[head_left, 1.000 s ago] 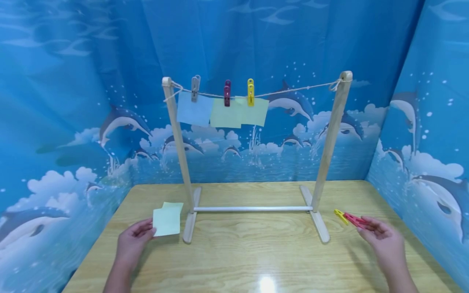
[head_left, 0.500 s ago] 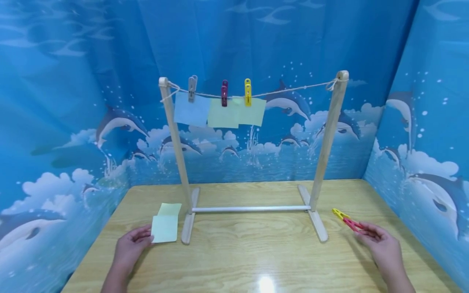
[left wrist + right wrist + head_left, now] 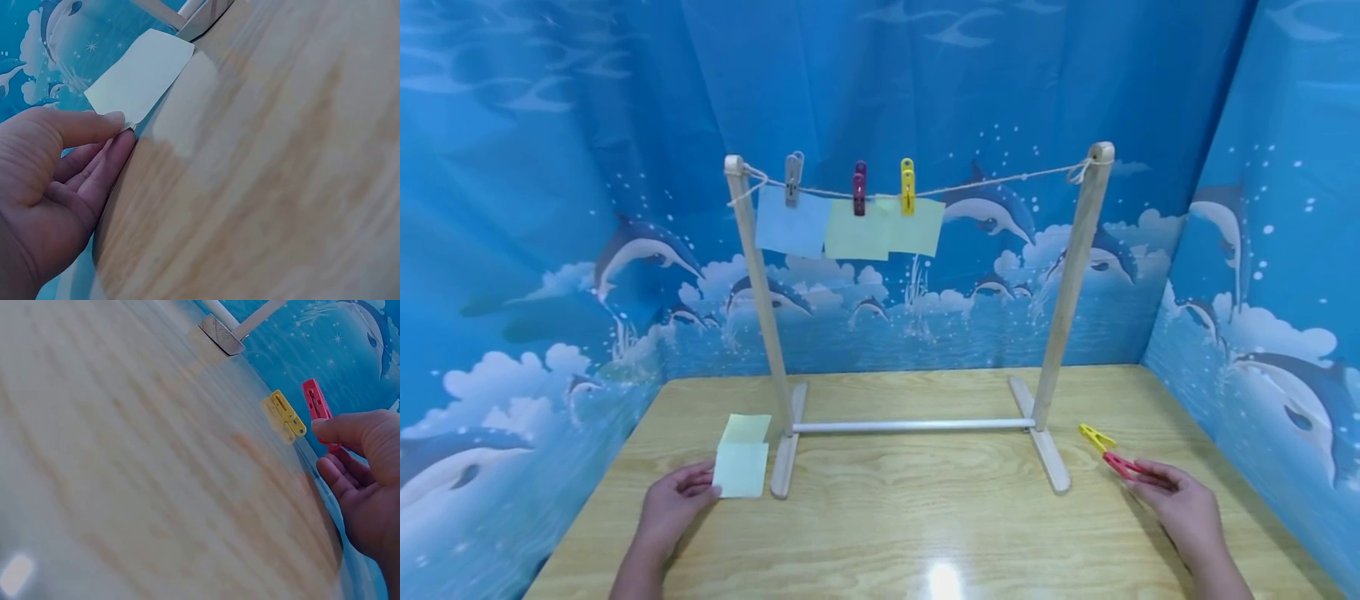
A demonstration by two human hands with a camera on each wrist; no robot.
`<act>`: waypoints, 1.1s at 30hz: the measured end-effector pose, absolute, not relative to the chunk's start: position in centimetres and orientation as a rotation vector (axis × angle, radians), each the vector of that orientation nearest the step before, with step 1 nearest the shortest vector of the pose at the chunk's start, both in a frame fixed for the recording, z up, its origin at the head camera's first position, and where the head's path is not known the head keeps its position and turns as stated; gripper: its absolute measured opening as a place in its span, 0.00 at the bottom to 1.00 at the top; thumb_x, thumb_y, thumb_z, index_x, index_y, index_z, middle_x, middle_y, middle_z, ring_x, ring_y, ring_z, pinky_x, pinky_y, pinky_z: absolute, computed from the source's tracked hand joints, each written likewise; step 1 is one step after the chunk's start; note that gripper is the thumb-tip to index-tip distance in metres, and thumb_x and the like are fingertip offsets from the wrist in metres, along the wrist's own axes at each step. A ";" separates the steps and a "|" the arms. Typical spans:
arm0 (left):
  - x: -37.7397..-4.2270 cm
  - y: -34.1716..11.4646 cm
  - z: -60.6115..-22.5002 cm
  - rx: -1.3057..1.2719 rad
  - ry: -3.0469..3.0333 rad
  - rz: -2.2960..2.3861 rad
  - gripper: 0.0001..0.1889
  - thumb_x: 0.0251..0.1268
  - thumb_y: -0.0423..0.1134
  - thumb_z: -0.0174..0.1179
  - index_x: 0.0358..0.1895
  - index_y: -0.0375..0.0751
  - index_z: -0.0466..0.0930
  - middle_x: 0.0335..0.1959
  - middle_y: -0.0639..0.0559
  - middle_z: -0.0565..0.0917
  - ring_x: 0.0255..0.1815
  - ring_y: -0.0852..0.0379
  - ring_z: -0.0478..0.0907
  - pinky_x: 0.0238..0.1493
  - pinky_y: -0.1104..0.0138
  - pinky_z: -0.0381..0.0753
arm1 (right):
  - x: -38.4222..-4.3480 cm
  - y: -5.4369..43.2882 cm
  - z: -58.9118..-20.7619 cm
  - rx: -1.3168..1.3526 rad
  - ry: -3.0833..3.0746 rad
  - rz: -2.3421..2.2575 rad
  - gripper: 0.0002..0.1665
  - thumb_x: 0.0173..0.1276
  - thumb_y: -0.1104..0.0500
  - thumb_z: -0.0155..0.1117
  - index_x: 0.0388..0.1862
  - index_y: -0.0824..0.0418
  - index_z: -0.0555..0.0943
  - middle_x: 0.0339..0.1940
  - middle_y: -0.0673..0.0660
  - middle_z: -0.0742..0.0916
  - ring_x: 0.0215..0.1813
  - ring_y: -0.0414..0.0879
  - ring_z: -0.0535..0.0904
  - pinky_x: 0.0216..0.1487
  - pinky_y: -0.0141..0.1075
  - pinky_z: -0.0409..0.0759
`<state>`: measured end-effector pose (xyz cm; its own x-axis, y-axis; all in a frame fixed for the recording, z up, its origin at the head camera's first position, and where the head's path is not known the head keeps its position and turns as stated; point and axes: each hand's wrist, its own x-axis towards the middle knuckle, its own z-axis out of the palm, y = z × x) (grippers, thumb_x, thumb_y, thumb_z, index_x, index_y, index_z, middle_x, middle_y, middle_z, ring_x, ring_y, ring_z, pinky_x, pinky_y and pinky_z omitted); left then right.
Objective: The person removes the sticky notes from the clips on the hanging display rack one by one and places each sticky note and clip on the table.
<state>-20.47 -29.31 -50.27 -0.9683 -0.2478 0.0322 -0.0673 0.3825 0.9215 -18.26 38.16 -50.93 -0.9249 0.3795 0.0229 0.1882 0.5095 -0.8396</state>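
My left hand (image 3: 673, 508) pinches the near-left corner of a pale green paper note (image 3: 742, 470) between thumb and fingers. In the left wrist view the note (image 3: 144, 78) tilts up from the thumb tip. Behind it, a second yellowish-green note (image 3: 747, 427) lies on the table, partly overlapped by the held one. At the right, my right hand (image 3: 1183, 507) pinches one end of a red clothespin (image 3: 1122, 465). The right wrist view shows this clothespin (image 3: 317, 400) raised between thumb and fingers. Just beyond it a yellow clothespin (image 3: 1097, 437) lies on the table.
A wooden rack (image 3: 1070, 287) with a string (image 3: 1000, 181) stands mid-table. From the string hang a blue note (image 3: 792, 227) under a grey clothespin (image 3: 793, 179), and two green notes (image 3: 856, 237) under dark red (image 3: 859, 190) and yellow clothespins. A dolphin-print curtain surrounds the table.
The held note has come down and toward me, showing more of the note behind it. The red clothespin has shifted slightly nearer, apart from the yellow one. The head view has moved slightly.
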 end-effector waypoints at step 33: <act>-19.9 -29.4 -50.4 0.319 -2.413 -1.668 0.30 0.49 0.27 0.73 0.58 0.27 0.75 0.50 0.37 0.83 0.37 0.70 0.81 0.41 0.77 0.80 | -19.7 39.1 -51.8 -0.510 -2.654 0.928 0.33 0.59 0.53 0.74 0.56 0.73 0.78 0.32 0.59 0.83 0.32 0.48 0.76 0.31 0.39 0.71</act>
<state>-19.85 -29.44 -50.41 -0.9587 -0.2823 0.0337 -0.0683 0.3437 0.9366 -19.68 39.07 -51.81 -0.8975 0.4160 0.1464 0.2340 0.7307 -0.6413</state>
